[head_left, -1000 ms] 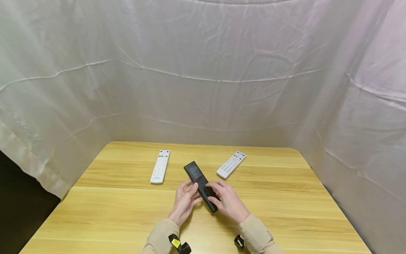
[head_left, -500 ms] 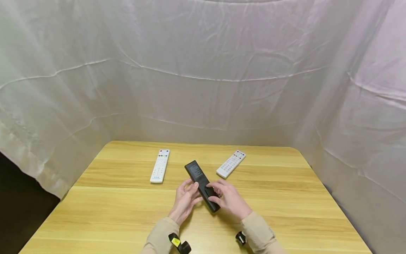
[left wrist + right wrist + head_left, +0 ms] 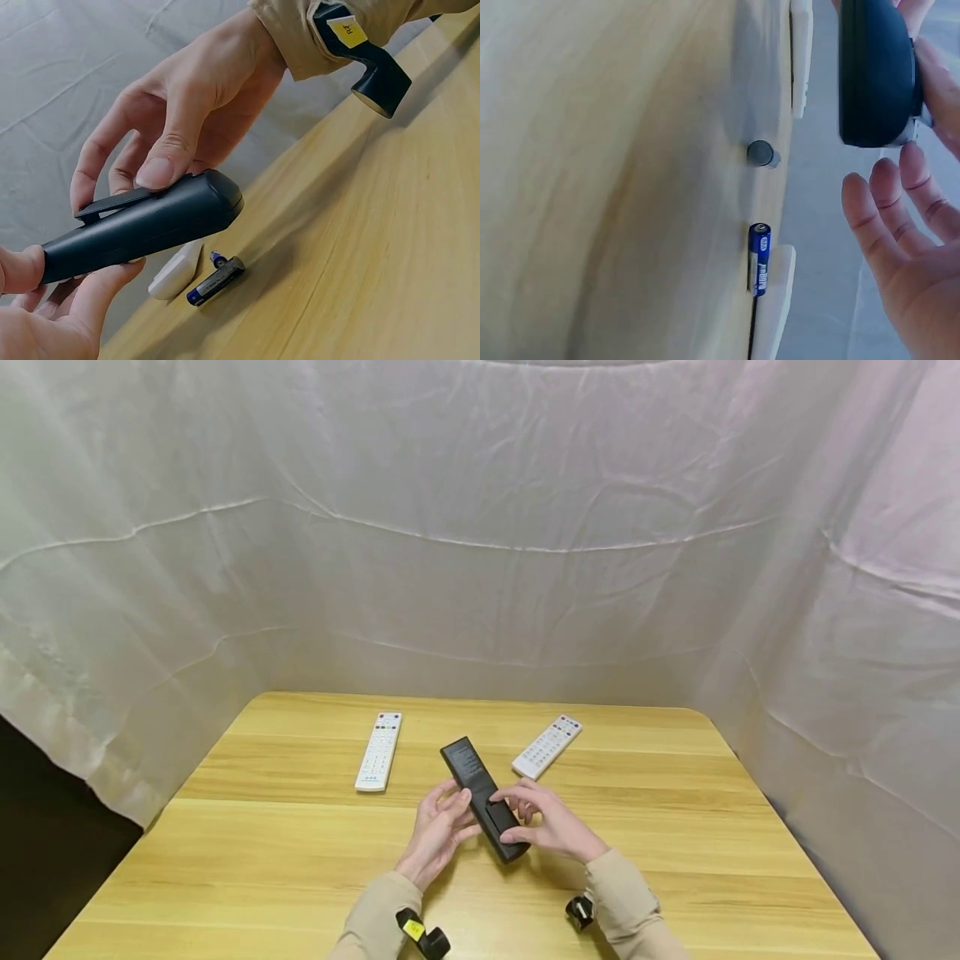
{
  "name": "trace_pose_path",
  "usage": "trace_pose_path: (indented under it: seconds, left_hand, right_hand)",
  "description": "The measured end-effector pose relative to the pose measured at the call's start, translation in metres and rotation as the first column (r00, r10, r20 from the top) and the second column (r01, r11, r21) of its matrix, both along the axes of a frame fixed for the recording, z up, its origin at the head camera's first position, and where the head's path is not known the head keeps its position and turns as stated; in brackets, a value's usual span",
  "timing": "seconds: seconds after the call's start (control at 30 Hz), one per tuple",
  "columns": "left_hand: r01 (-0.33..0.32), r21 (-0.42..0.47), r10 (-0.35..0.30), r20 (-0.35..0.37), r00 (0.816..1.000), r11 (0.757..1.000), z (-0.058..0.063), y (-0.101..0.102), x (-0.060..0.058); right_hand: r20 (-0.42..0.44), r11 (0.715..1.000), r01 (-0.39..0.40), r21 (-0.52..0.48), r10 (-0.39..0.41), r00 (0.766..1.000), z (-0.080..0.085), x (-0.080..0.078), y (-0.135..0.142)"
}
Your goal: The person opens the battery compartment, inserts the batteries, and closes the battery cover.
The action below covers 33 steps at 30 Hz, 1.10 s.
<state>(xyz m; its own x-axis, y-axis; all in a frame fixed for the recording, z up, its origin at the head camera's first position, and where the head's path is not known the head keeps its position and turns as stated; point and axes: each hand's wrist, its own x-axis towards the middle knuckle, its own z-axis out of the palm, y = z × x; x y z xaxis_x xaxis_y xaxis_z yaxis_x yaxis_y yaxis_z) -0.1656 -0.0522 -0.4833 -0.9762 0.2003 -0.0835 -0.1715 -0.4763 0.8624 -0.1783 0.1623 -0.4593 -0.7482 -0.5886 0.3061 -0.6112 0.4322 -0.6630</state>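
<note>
Battery cover (image 3: pixel 504 820) found not seated flush on the back of the black remote control (image 3: pixel 479 787): in the left wrist view, its end under the index finger stands raised, while the thumb end lies close against the casing. Work is judged part-done; whether the cover is going on or coming off cannot be told, and settling it one way or the other remains. Compartment interior not visible, contents unconfirmed. On the wooden table (image 3: pixel 300 843) lie a blue battery (image 3: pixel 759 259) and, at 12 o'clock from it in the right wrist view, a second battery (image 3: pixel 761 154). Remote held above the table, back upward, running from 11 to 5 o'clock in the head view. Left hand (image 3: pixel 437 833), at its 8 o'clock, grips the casing, thumb over the back, fingers beneath. Right hand (image 3: pixel 553 822), at 4 o'clock, arches over and pinches the cover between index finger and thumb, remaining fingers clear. White remote controls, face up and untouched, lie at 10 o'clock (image 3: pixel 378 752) and 2 o'clock (image 3: pixel 547 747)
</note>
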Motion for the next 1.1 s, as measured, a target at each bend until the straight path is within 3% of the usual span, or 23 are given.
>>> trace_pose_path:
  seconds: [0.23, 0.63, 0.87, 1.1]
  left_hand:
    - [0.019, 0.015, -0.019, -0.002, 1.000, 1.000, 0.0019, -0.0019, -0.0026]
    - [0.018, 0.013, -0.018, -0.011, 1.000, 1.000, 0.0015, -0.0031, -0.0014]
    - [0.012, 0.012, -0.012, -0.007, 1.000, 1.000, 0.0008, -0.0035, -0.0013]
    - [0.005, 0.019, -0.005, -0.010, 1.000, 1.000, 0.0012, -0.0033, -0.0018]
  right_hand:
    - [0.027, 0.999, -0.015, -0.033, 0.015, 1.000, -0.0021, -0.0013, 0.0009]
    - [-0.055, 0.999, 0.021, 0.037, -0.019, 0.998, -0.0025, 0.0035, 0.0003]
    - [-0.154, 0.999, -0.019, 0.027, 0.023, 0.988, -0.0038, 0.0034, 0.0004]
    - [-0.248, 0.994, -0.011, 0.107, 0.038, 0.968, -0.0035, 0.0031, 0.0031]
